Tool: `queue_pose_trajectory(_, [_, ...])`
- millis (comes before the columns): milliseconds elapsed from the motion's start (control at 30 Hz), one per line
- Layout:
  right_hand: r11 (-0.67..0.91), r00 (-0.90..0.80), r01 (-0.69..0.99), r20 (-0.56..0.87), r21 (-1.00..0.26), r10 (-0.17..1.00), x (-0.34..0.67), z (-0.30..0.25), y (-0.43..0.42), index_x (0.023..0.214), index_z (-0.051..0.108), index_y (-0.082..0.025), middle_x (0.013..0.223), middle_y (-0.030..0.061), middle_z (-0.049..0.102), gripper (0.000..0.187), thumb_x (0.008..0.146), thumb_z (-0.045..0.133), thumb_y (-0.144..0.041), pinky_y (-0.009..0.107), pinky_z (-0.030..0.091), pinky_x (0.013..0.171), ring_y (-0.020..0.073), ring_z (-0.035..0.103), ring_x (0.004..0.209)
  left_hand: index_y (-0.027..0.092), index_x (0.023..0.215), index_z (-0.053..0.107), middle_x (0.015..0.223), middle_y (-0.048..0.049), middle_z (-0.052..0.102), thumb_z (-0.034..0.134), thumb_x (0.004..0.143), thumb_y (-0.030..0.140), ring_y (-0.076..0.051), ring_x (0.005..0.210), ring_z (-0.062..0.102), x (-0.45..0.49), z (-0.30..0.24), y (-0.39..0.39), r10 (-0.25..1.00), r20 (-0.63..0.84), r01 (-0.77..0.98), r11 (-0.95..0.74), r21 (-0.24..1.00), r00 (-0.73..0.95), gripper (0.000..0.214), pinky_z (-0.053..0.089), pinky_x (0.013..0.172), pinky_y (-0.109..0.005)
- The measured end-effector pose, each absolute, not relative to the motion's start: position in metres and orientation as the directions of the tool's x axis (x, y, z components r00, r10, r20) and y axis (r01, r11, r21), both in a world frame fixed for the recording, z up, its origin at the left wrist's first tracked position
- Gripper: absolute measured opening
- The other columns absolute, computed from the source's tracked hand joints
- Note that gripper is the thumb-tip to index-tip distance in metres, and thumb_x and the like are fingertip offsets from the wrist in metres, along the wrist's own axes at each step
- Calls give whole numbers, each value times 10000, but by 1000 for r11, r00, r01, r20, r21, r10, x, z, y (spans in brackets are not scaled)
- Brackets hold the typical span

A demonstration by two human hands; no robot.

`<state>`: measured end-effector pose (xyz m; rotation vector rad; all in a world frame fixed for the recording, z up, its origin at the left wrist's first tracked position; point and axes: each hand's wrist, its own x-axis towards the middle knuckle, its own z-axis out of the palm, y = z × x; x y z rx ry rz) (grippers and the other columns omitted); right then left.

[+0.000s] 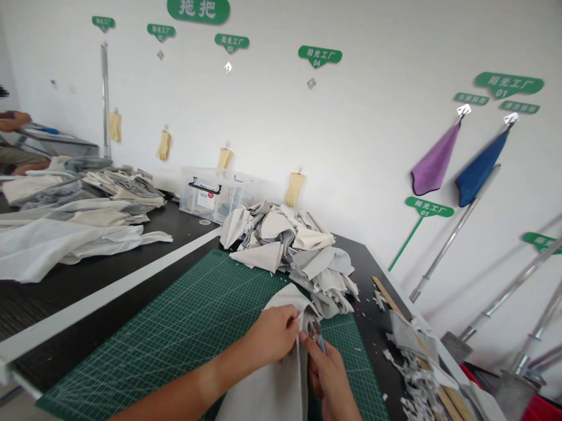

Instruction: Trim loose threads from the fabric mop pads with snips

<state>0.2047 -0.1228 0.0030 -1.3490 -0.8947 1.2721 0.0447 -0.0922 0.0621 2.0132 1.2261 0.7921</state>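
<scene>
A long piece of pale grey fabric (266, 396) lies lengthwise over the green cutting mat (173, 336). My left hand (273, 334) is closed on the fabric's edge, pinching it near the far end. Close beside it, my right hand (325, 374) grips small scissors (320, 341) with a metal head and blue on the handle. Their metal end is at the fabric's right edge; whether the blades are apart is too small to tell. Just beyond both hands rises a heap of cut grey and cream fabric pieces (284, 235).
More fabric is piled on the black table (177, 231) at left. A clear plastic box (207, 195) stands behind the heap. White scraps (417, 384) and wooden strips lie along the right edge. Mop poles lean at right. A person sits at far left.
</scene>
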Motion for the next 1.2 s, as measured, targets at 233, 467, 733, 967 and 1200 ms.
queue_pose_trajectory(233, [-249,178,-199,-285,-948,942,224,16,-131,588,270,-244,420,-125,210,621,605,801,-566,185,100,342,27,178,330,214,808,519,702,-13,600,411,908,460,-163,586,594,1,92,-61,982,175,227,-188,956,77,287,427,473,-215])
queue_pose_trajectory(467, [-254,323,-228,-319,-940,891,269,50,-156,608,361,-217,465,-94,321,557,594,839,-503,185,215,370,46,280,373,149,764,593,795,-46,630,638,728,507,-210,756,574,-91,108,-43,972,67,131,-98,986,224,363,478,576,-257])
queue_pose_trajectory(733, [-361,216,175,-322,-916,922,294,32,-207,656,460,-221,420,-112,242,483,686,743,-612,211,63,368,44,134,332,174,785,668,831,-118,673,562,783,523,-256,688,650,-128,58,-80,785,-361,463,107,880,504,365,465,386,-249])
queue_pose_trajectory(967, [-169,134,661,-106,-732,985,314,36,-202,644,627,-208,632,21,572,415,724,689,-611,246,367,546,166,509,616,144,719,681,559,-134,660,588,722,474,-261,449,611,-103,31,-45,857,-392,676,72,734,334,342,469,384,-316])
queue_pose_trajectory(1200, [-39,-92,611,-120,-791,988,267,68,-137,795,645,-197,481,-72,284,448,914,480,-597,230,232,453,100,285,432,138,614,604,540,-113,628,649,710,397,-272,523,630,-48,10,42,931,-282,751,13,660,232,279,478,516,-335])
